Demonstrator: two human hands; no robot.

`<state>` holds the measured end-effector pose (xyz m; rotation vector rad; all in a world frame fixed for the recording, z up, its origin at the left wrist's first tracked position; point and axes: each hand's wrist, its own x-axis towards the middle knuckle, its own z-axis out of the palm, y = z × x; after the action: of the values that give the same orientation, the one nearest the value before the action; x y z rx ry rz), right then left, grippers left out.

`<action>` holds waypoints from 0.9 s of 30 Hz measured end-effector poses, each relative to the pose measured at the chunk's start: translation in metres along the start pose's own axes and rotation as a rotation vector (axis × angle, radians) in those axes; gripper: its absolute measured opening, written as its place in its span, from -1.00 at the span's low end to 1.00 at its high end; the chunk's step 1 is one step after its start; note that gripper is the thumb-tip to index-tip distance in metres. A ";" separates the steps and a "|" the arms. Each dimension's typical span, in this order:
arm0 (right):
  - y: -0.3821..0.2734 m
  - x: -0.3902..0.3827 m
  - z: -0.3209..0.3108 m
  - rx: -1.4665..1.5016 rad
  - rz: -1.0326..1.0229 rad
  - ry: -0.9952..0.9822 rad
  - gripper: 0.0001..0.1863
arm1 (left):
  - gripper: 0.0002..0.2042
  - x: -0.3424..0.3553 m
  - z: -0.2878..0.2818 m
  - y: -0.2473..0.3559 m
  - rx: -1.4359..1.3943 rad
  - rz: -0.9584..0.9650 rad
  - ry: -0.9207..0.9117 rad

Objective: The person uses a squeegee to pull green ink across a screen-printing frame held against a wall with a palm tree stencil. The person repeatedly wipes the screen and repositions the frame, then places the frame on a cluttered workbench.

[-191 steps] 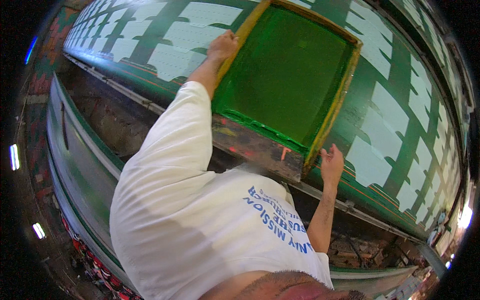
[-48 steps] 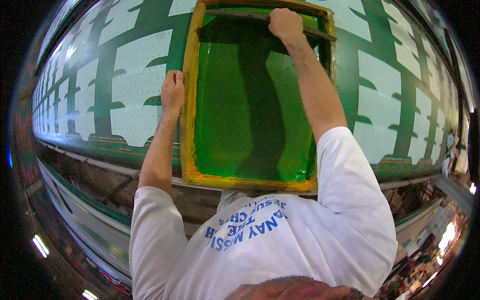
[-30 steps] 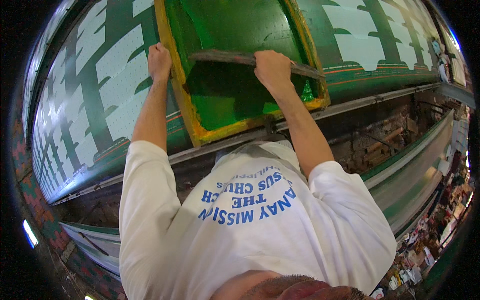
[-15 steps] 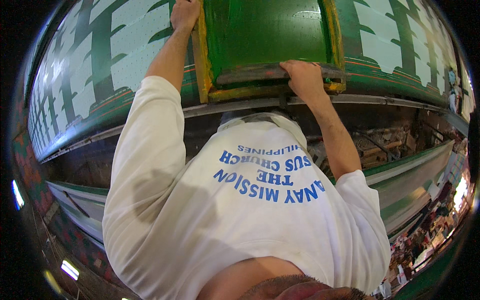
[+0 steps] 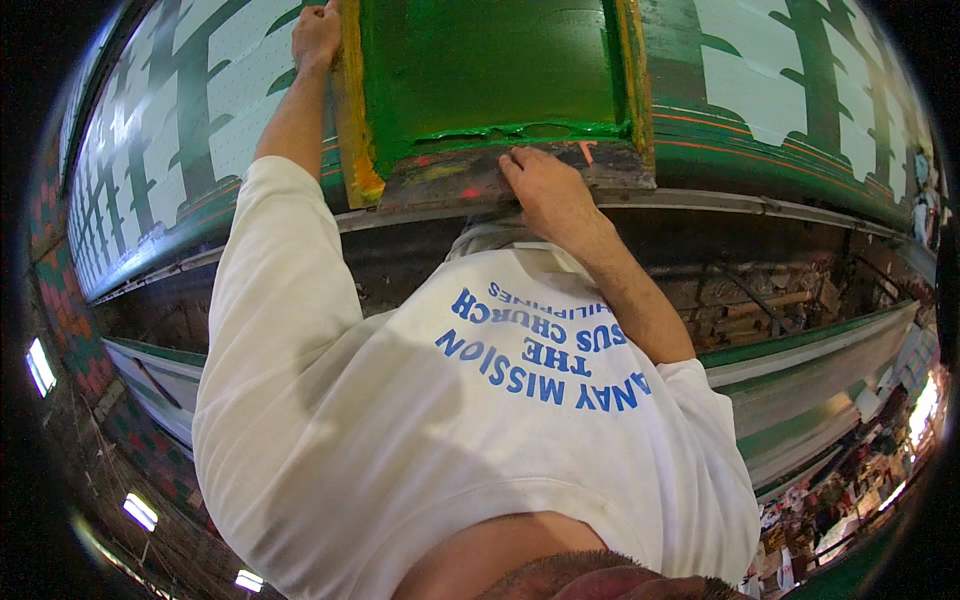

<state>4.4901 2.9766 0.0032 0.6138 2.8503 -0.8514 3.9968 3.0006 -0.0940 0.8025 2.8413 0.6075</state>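
Observation:
A screen-printing frame [image 5: 356, 140] with yellow-stained sides lies on the long printing table in front of me. Its mesh [image 5: 490, 70] is covered with green ink. My left hand [image 5: 317, 38] is closed on the frame's left side, near the picture's top. At the near end, my right hand [image 5: 550, 195] grips a wide dark squeegee [image 5: 435, 180] with red and orange smears. The squeegee leans toward me over the near rail and hides most of it. Along its far edge runs a thick wet line of green ink [image 5: 500, 131].
Cloth with a green and pale printed pattern [image 5: 235, 120] stretches along the table on both sides of the frame. A metal rail [image 5: 720, 200] edges the table. Behind me stands another long table [image 5: 790, 370], with cluttered items [image 5: 830, 520] at the lower right.
The squeegee has tipped toward me over the near rail, showing its broad face and the ink line behind it. My right hand has turned with it. The left hand keeps its hold on the frame.

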 end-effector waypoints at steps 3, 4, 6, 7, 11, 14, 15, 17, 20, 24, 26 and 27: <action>0.026 -0.018 -0.025 0.291 -0.128 -0.091 -0.40 | -0.46 -0.010 -0.006 0.009 0.019 -0.001 0.001; 0.042 -0.021 -0.034 0.396 0.007 -0.030 -0.42 | -0.47 -0.013 -0.009 0.012 0.024 0.000 0.011; 0.082 -0.023 -0.050 0.631 0.140 0.190 -0.45 | -0.49 -0.018 -0.014 0.018 0.043 -0.014 0.014; 0.105 -0.021 -0.054 0.421 0.314 0.315 -0.45 | -0.50 -0.020 -0.016 0.020 0.040 -0.032 0.007; 0.172 -0.012 -0.048 0.317 0.630 0.463 -0.37 | -0.51 -0.021 -0.018 0.022 0.028 -0.043 0.009; 0.186 -0.008 -0.039 0.257 0.557 0.322 -0.39 | -0.50 -0.018 -0.015 0.015 -0.051 -0.033 0.004; 0.185 -0.007 -0.038 0.263 0.529 0.354 -0.44 | -0.50 -0.016 -0.013 0.011 -0.052 -0.022 0.011; 0.177 -0.008 -0.043 0.267 0.539 0.369 -0.51 | -0.51 -0.013 -0.009 0.002 -0.053 0.010 0.032; 0.164 -0.011 -0.062 0.307 0.477 0.483 -0.54 | -0.51 -0.007 -0.002 -0.013 -0.121 0.053 0.067; 0.156 -0.020 -0.086 0.296 0.354 0.514 -0.52 | -0.52 -0.001 -0.009 -0.021 -0.278 0.048 -0.015; 0.167 -0.026 -0.098 0.275 0.376 0.519 -0.50 | -0.53 -0.003 -0.015 -0.008 -0.331 -0.004 -0.017; 0.175 -0.028 -0.102 0.267 0.356 0.547 -0.49 | -0.54 -0.003 -0.016 0.006 -0.344 0.053 -0.024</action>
<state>4.5880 3.1560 0.0067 1.5471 2.9258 -1.1468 3.9988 2.9983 -0.0769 0.8147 2.5925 1.0489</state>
